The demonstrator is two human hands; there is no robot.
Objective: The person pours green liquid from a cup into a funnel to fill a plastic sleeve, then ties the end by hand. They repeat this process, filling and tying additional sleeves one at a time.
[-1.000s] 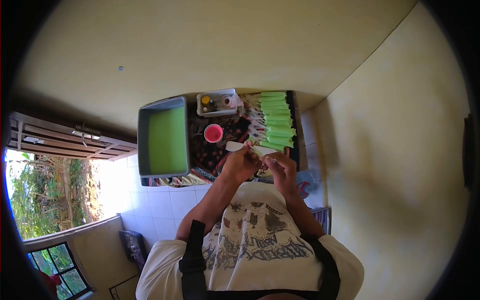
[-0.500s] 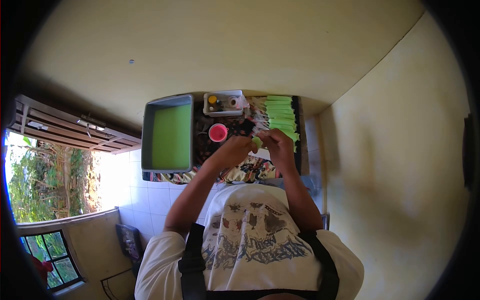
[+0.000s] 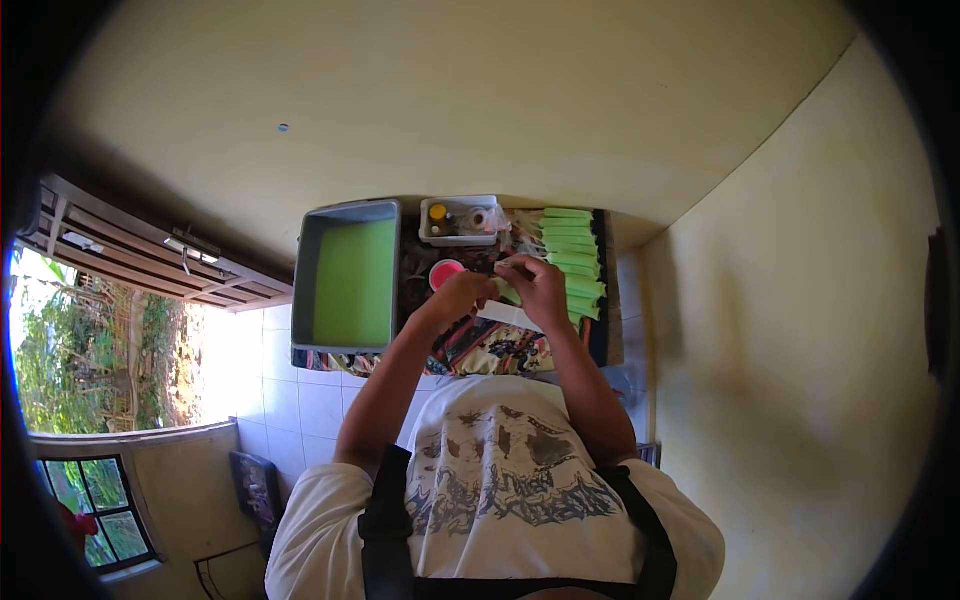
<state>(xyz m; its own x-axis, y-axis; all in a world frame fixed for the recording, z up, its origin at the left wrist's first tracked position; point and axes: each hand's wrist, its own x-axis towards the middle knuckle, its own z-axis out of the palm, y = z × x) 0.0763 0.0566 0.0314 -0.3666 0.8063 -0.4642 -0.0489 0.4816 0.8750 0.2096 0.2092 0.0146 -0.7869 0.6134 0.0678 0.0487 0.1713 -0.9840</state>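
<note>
My left hand and my right hand are close together over the near part of the table. Between them is a small green bag, with the fingers of my left hand closed on its lower end and those of my right hand pinched at its top. A pink cup stands just beyond my left hand. Under my hands lies a white flat piece. Several filled green bags lie in a row to the right of my right hand.
A large grey tub holding green liquid stands at the table's left. At the back, a white basket holds a yellow-capped bottle and a roll. A patterned cloth covers the table. The wall rises behind it.
My right hand has shifted slightly left and up relative to the row of bags, its fingers now at the bag's top. The whole view has moved a little, so the table sits lower and further right.
</note>
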